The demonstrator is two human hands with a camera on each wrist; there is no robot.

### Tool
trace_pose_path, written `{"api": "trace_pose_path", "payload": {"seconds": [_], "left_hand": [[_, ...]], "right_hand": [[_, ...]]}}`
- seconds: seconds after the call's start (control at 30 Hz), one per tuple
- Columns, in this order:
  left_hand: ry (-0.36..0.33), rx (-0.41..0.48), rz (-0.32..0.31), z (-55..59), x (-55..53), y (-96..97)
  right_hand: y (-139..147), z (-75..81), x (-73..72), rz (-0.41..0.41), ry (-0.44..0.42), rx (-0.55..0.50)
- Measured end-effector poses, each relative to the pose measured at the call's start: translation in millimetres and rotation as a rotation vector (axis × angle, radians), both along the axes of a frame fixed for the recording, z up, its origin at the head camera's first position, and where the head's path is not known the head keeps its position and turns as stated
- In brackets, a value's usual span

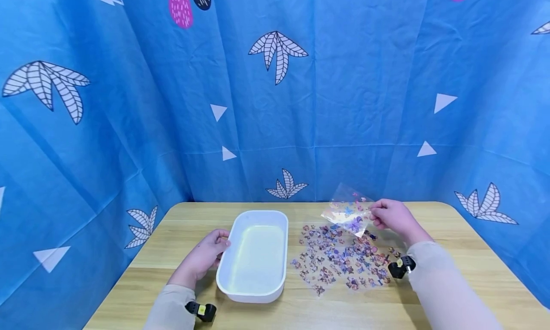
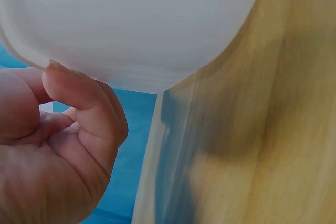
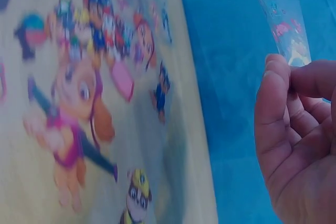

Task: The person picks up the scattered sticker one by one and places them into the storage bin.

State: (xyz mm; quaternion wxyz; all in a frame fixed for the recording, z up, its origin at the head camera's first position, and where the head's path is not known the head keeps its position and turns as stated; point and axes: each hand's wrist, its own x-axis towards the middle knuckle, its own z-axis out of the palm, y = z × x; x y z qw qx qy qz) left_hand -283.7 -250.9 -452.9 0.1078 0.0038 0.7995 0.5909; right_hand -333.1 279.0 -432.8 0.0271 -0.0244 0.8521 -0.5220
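Observation:
At the centre of the head view sits a white plastic tub [image 1: 258, 215], oblong with rounded corners. My left hand [image 1: 207, 253] grips its left rim; the left wrist view shows the thumb and curled fingers [image 2: 86, 95] at the edge. My right hand [image 1: 393, 218] pinches a corner of a clear sticker sheet [image 1: 345, 207] between thumb and fingertips. The sheet is tilted up and carries small pink, blue and purple figures. Below it, several clear sheets of cartoon dog stickers [image 1: 339, 256] lie spread over the table; the right wrist view shows them close up.
The light wooden table [image 1: 309, 315] has rounded far corners. Directly behind it hangs a blue curtain [image 1: 365, 105] with white leaf and triangle prints, which also closes off both sides. Black camera mounts [image 1: 201, 311] sit on both wrists over pale sleeves.

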Motion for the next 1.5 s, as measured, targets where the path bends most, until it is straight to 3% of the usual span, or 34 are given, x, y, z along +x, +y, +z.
{"api": "trace_pose_path", "payload": {"seconds": [0.7, 1.5], "left_hand": [[0.009, 0.021, -0.007, -1.5, -3.6, 1.9], [0.004, 0.009, -0.005, -2.0, -1.1, 0.1]], "right_hand": [[-58.9, 17.7, 9.4, 0.118, 0.061, -0.104], [-131.7, 15.0, 9.9, 0.217, 0.042, -0.213]]}}
